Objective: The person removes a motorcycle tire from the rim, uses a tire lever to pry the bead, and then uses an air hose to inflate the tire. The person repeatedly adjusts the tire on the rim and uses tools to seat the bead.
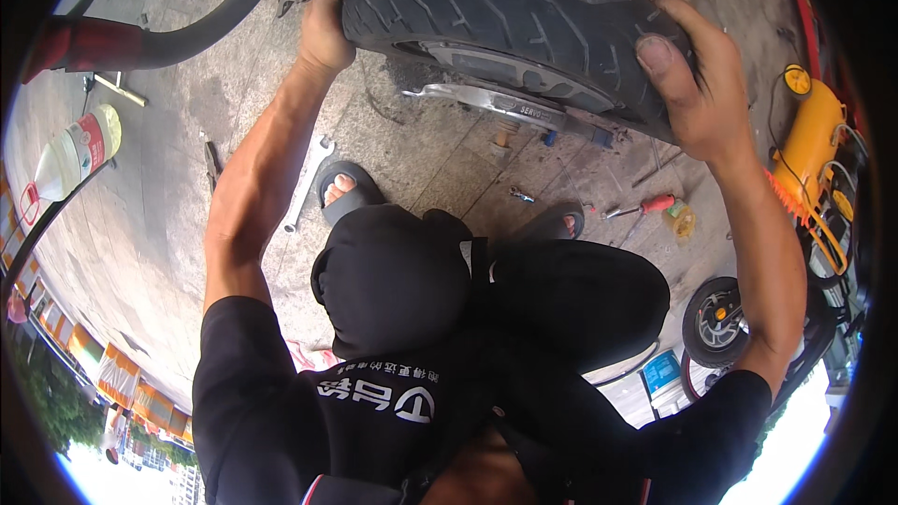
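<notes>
A black scooter wheel [524,9] with a grooved tyre is held upright between my two hands at the top of the view. My left hand [325,26] grips its left side, the fingers mostly hidden behind the tyre. On the right side my right hand [692,84] clasps the tread, thumb pressed on the near face. Under the tyre shows the grey metal rim [514,65]. A flat silver metal part [496,105] sits just below the rim, with a bolt-like piece [503,136] beneath it; whether they are joined to the wheel I cannot tell.
A wrench [309,182] lies beside my left foot. Right of my feet are a red-handled screwdriver [644,206] and a small yellowish container [681,220]. A yellow air compressor [806,145] stands far right, a small wheel [716,323] below it. A plastic jug [75,154] is at left.
</notes>
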A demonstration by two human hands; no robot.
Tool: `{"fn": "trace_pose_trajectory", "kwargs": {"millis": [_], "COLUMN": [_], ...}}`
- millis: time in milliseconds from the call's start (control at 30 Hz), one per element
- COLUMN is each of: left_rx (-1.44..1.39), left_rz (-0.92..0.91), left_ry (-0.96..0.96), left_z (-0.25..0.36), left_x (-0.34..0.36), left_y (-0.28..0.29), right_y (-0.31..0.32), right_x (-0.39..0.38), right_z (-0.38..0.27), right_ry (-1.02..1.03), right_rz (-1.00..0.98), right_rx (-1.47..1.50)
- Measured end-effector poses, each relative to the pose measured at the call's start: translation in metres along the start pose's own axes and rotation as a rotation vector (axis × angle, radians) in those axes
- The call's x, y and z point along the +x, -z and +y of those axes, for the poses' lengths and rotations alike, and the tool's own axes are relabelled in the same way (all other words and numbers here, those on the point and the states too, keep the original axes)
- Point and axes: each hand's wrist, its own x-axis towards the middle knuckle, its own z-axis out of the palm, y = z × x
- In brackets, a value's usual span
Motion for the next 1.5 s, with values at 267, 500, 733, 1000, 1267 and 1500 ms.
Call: {"fn": "trace_pose_trajectory", "kwargs": {"millis": [267, 500, 733, 1000, 1267, 1500], "left_rx": [0.201, -0.887, -0.589, -0.521, -0.435, -0.244], "left_rz": [-0.001, -0.301, -0.497, -0.547, -0.688, -0.4], "left_ry": [-0.028, 0.683, 0.34, 0.397, 0.469, 0.474], "left_z": [0.029, 0.071, 0.104, 0.111, 0.113, 0.169], "left_x": [0.001, 0.035, 0.044, 0.051, 0.069, 0.047], "left_y": [-0.006, 0.017, 0.018, 0.007, 0.01, -0.013], "right_y": [0.002, 0.002, -0.009, 0.005, 0.006, 0.018], "right_x": [-0.006, 0.002, 0.012, 0.015, 0.021, -0.004], "right_z": [0.009, -0.02, -0.037, -0.02, -0.007, 0.026], "right_ry": [0.069, 0.17, 0.149, 0.09, 0.063, 0.16], "right_rz": [0.045, 0.013, 0.056, 0.004, -0.02, 0.007], "right_rx": [-0.013, -0.133, -0.258, -0.221, -0.161, -0.073]}}
